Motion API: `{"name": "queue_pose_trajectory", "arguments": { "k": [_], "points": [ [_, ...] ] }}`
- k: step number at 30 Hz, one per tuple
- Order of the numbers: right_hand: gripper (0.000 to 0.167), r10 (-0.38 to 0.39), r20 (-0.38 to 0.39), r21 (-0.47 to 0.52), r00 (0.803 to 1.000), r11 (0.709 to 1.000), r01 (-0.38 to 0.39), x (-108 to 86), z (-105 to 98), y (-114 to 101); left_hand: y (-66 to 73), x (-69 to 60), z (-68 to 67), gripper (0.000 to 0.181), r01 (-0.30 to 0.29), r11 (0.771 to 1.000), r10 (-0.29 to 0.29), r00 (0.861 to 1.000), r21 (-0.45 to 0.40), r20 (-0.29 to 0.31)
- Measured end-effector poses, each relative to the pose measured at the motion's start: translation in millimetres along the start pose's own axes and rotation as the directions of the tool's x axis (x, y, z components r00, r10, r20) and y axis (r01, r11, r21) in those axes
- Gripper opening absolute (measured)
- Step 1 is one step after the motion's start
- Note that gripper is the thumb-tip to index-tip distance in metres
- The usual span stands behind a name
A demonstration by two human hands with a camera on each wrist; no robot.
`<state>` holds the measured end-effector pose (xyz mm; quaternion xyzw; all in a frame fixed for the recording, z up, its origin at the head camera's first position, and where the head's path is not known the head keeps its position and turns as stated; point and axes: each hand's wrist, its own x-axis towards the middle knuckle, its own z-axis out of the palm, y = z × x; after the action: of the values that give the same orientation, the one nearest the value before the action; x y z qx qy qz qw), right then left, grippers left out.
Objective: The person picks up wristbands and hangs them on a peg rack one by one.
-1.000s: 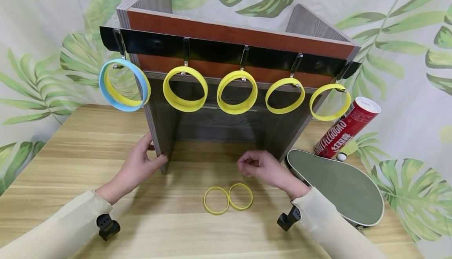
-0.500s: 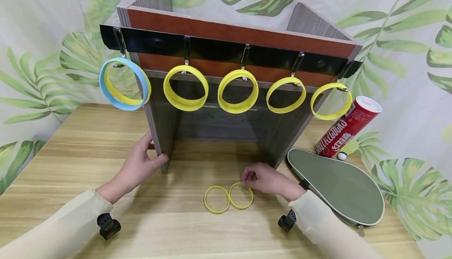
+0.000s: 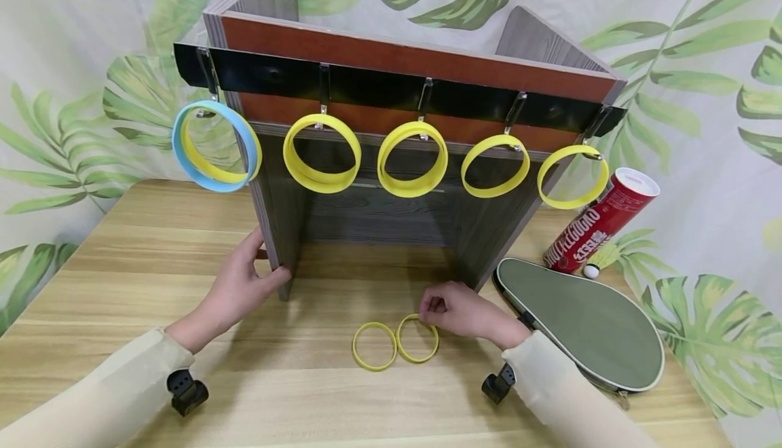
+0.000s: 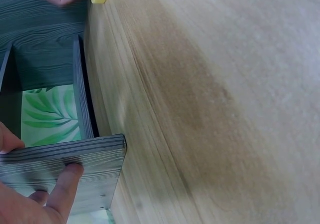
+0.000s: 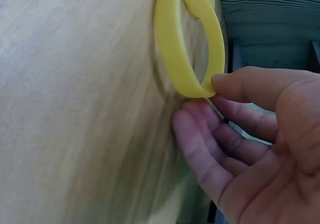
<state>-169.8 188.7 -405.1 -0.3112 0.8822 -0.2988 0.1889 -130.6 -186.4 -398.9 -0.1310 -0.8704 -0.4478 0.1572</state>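
My left hand (image 3: pixel 235 292) holds the front edge of the left side panel (image 3: pixel 271 241) of a grey wood-grain shelf; in the left wrist view, the thumb and fingers lie on opposite faces of that panel (image 4: pixel 60 151). On the table, my right hand (image 3: pixel 467 309) pinches the right-hand yellow wristband (image 3: pixel 417 361) at its far right rim. The right wrist view shows thumb and fingertip on this wristband (image 5: pixel 172 44), partly hiding its edge. A second yellow wristband (image 3: pixel 374 369) lies beside it, to the left.
Above the hands, a black hook rail (image 3: pixel 373 88) carries several hanging bands, yellow ones plus a blue one (image 3: pixel 183 156) at far left. Right of the shelf are a green zipped paddle case (image 3: pixel 586 326), a leaning red tube (image 3: pixel 583 234) and a shuttlecock (image 3: pixel 601 261).
My right hand has come down toward the table front and taken the right-hand wristband between thumb and finger. The left hand keeps its place on the panel.
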Motion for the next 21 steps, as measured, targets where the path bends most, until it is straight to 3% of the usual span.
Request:
{"name": "queue_pose_trajectory", "arguments": {
  "k": [7, 15, 21],
  "points": [
    [0.004, 0.035, 0.029, 0.167, 0.999, 0.985, -0.04, -3.1, -5, -1, 1.2, 0.3, 0.4, 0.067, -0.02, 1.0, 0.02, 1.0, -0.021, 0.001],
    [0.023, 0.078, 0.135, 0.348, 0.988, 0.93, -0.121, -3.6, -8, 3, 1.1, 0.3, 0.2, 0.066, -0.01, 1.0, 0.01, 1.0, -0.016, 0.005],
    [0.026, 0.09, 0.237, 0.422, 0.967, 0.887, -0.186, -5.9, -13, 6, 1.5, 0.6, -0.1, 0.065, -0.012, 1.0, 0.012, 1.0, -0.02, 0.005]
  ]
}}
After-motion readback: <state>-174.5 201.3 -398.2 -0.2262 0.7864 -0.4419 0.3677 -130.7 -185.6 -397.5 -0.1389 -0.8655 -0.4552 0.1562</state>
